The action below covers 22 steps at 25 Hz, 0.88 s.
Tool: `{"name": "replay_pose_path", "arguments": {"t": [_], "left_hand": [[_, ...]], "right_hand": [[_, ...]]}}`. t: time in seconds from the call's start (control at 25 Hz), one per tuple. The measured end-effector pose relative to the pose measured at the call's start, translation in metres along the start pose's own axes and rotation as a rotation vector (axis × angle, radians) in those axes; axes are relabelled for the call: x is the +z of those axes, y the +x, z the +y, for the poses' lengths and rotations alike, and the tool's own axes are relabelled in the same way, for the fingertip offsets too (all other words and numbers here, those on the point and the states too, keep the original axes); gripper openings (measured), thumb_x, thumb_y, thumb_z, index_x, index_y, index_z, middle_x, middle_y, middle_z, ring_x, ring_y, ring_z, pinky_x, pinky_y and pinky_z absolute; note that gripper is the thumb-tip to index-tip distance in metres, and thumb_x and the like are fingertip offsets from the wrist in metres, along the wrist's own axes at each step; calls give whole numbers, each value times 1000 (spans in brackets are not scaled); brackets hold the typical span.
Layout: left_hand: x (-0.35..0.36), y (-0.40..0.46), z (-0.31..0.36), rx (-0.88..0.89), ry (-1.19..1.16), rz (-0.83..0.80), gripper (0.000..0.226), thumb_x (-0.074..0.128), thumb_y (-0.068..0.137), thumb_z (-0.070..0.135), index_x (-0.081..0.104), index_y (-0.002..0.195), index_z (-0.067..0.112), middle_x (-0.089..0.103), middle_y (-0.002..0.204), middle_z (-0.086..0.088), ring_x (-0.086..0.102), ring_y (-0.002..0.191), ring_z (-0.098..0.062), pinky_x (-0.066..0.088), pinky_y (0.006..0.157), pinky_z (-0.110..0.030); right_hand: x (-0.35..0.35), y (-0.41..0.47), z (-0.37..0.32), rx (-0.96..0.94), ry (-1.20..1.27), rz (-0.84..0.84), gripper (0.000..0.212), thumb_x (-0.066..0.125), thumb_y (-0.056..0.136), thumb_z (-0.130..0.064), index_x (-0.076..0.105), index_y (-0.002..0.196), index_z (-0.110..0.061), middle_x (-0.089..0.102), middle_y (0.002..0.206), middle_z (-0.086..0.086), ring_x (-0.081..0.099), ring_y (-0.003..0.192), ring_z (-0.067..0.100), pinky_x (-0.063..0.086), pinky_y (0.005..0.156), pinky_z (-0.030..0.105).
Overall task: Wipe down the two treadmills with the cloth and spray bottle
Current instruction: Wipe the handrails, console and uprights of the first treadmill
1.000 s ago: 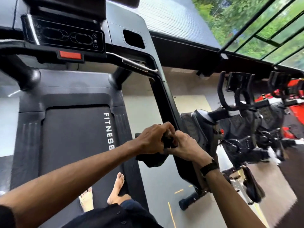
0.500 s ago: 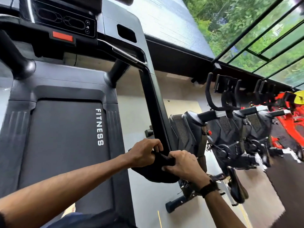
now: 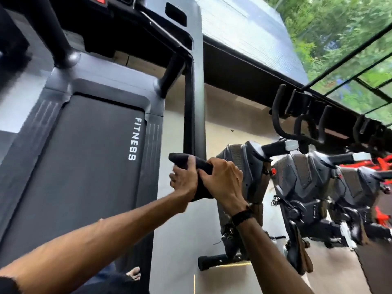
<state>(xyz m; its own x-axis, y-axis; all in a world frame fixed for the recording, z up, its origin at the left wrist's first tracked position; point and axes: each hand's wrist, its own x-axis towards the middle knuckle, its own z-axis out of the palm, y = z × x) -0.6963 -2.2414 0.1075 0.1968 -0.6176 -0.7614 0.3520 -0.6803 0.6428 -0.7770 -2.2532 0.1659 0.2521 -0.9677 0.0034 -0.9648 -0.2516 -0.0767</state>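
Note:
A dark treadmill (image 3: 84,158) fills the left, its belt marked FITNESS. Its right side handrail (image 3: 194,115) runs down toward me. A black cloth (image 3: 201,166) is wrapped over the near end of that rail. My left hand (image 3: 184,179) grips the cloth from the left, fingers curled round it. Just to its right, my right hand (image 3: 222,179), a black band on its wrist, clasps the same cloth. No spray bottle is in sight. The console is cut off at the top edge.
Several black exercise bikes (image 3: 301,183) stand close on the right, handlebars raised, with red machines behind them. A grey floor strip (image 3: 180,240) lies between treadmill and bikes. Windows with greenery run along the upper right. My bare foot (image 3: 133,273) shows on the deck below.
Both hands slid the cloth further down the right handrail toward its near end. My view tilted lower and rightward, so the console has slipped off the top.

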Motion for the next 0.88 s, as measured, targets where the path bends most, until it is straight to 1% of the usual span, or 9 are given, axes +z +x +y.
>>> {"name": "replay_pose_path", "arguments": {"t": [0.08, 0.12, 0.2, 0.28, 0.36, 0.48, 0.6, 0.76, 0.88], "left_hand": [[13, 5, -5, 72, -89, -41, 118, 20, 58, 103, 22, 152, 32, 40, 148, -15, 41, 134, -37, 34, 111, -58], [20, 13, -8, 56, -155, -51, 126, 18, 44, 108, 23, 150, 39, 43, 146, -13, 45, 130, -37, 39, 107, -58], [33, 34, -15, 19, -265, -35, 121, 27, 41, 108, 28, 144, 45, 48, 138, -13, 55, 119, -38, 49, 97, -58], [44, 47, -20, 17, -313, 33, 101, 41, 51, 103, 37, 135, 46, 55, 131, -15, 60, 111, -43, 54, 89, -59], [50, 59, -23, 23, -313, 103, 86, 43, 62, 95, 46, 130, 44, 58, 127, -12, 62, 110, -39, 53, 91, -57], [47, 75, -30, 22, -350, 107, 85, 42, 64, 92, 52, 129, 38, 58, 130, -3, 57, 117, -27, 47, 102, -49], [42, 114, -45, -96, -533, -53, 98, 53, 56, 97, 53, 132, 35, 60, 133, 0, 55, 125, -25, 41, 109, -51], [46, 154, -76, -133, -673, -201, 72, 71, 71, 72, 60, 129, 31, 65, 131, -2, 58, 125, -26, 40, 111, -50], [23, 141, -56, -54, -845, -292, 66, 73, 81, 53, 60, 133, 15, 63, 132, -12, 58, 124, -28, 37, 114, -48]], "right_hand": [[5, 12, 4, -74, 89, 21, 21, 61, 91, -40, 70, 87, -21, 71, 76, 1, 68, 73, 23, 49, 66, 31], [7, 19, 8, -105, 223, 18, 15, 64, 91, -34, 71, 94, -22, 70, 73, 0, 66, 68, 18, 52, 65, 32], [11, 36, 14, -101, 618, -10, 24, 66, 93, -16, 66, 117, -16, 66, 68, 4, 61, 61, 9, 53, 62, 25], [21, 62, 22, -36, 810, -19, 35, 61, 98, -12, 54, 132, -12, 70, 86, 10, 66, 73, 13, 54, 69, 22], [38, 99, 25, 59, 811, -83, 44, 54, 102, -22, 43, 144, -14, 64, 126, 13, 62, 106, 17, 51, 91, 29], [67, 145, 13, 91, 742, -246, 60, 43, 105, -36, 19, 158, -20, 17, 165, 4, 19, 148, 9, 16, 124, 36], [97, 164, -4, 83, 555, -222, 76, 47, 102, -47, 2, 159, -26, -8, 167, 5, -9, 153, 14, -5, 123, 37], [110, 167, -4, 93, 492, -107, 78, 43, 97, -51, 4, 159, -26, -2, 167, 3, -5, 153, 13, -1, 124, 39], [110, 166, -3, 75, 540, -73, 66, 37, 105, -44, 5, 160, -24, -2, 168, 1, -5, 153, 11, -1, 125, 41]]}}
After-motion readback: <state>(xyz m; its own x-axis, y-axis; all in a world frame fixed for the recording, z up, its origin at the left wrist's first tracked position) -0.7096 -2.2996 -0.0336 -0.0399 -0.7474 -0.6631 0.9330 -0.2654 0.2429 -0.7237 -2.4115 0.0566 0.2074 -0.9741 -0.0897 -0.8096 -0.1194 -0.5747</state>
